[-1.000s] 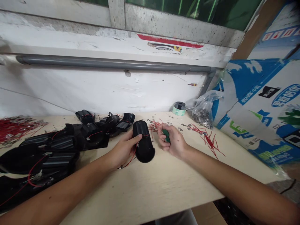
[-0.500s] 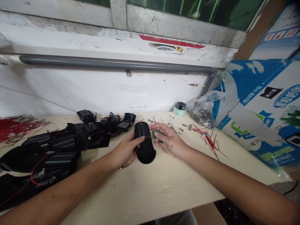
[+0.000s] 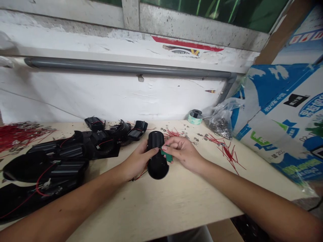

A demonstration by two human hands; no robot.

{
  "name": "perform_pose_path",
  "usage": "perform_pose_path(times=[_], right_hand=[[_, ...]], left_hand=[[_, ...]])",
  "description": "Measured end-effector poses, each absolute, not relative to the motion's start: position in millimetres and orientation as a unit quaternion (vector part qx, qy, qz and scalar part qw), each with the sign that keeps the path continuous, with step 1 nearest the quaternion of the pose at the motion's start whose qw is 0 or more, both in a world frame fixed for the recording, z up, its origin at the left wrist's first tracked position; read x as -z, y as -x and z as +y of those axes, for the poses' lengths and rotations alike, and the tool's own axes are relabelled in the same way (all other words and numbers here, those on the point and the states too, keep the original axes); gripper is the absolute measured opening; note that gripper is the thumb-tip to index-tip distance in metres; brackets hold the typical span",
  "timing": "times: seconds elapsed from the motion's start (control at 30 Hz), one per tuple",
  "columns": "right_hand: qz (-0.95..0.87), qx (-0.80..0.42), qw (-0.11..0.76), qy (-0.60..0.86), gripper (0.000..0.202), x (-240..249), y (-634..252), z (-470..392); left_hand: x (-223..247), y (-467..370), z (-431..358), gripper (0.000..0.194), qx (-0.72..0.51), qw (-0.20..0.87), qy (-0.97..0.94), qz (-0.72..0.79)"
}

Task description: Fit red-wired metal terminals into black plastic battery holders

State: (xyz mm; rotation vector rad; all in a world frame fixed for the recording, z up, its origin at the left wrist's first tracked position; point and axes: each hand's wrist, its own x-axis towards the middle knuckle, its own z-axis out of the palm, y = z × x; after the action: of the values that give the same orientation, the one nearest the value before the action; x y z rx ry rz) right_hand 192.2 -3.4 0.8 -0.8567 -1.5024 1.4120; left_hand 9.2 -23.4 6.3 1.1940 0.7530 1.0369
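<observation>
My left hand (image 3: 138,160) is wrapped round the left side of a black plastic housing (image 3: 156,168), its thumb pressed on the housing's face. The housing stands over the table with a rounded hollow at its near end and ribbed channels at its far end. A thin wire hangs from it below my left hand. Between the thumb and fingers of my right hand (image 3: 183,149) is a small flat green piece (image 3: 167,154), which overlaps the housing's right edge. Whether the green piece touches the housing, I cannot tell.
Similar black housings (image 3: 68,150) with red wires lie at the left, beside a heap of red wires (image 3: 17,136). Loose red wires (image 3: 229,153) and metal bits lie at the right. A tape roll (image 3: 195,117), a plastic bag (image 3: 219,122) of metal parts and a blue-white carton (image 3: 285,111) stand behind.
My right hand has brought the green piece left to the housing's edge, and more of the piece shows. My left hand still holds the housing. The whole view has shifted slightly.
</observation>
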Motion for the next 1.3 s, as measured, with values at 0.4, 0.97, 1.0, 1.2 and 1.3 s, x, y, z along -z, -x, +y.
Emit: perform_pose_path(times=[0.4,0.97,1.0,1.2,1.3], right_hand=[[-0.602,-0.592,0.439,0.306,0.038,5.9,-186.5,-6.4],[-0.578,-0.608,0.466,0.281,0.031,11.0,-185.4,-4.7],[-0.575,-0.61,0.467,0.281,0.03,12.3,-185.6,-4.1],[-0.577,-0.605,0.476,0.274,0.029,17.9,-186.2,-1.1],[-0.579,-0.602,0.478,0.273,0.031,17.8,-186.4,-0.8]], left_hand=[[-11.8,-8.2,-29.3,0.043,-0.42,0.629,-0.553,0.349],[-23.9,-5.5,-33.7,0.034,-0.418,0.574,-0.578,0.403],[-24.1,-4.5,-34.1,0.035,-0.423,0.57,-0.581,0.398],[-25.8,-2.2,-37.2,0.042,-0.415,0.573,-0.579,0.405],[-25.2,-3.1,-36.5,0.044,-0.398,0.586,-0.57,0.417]])
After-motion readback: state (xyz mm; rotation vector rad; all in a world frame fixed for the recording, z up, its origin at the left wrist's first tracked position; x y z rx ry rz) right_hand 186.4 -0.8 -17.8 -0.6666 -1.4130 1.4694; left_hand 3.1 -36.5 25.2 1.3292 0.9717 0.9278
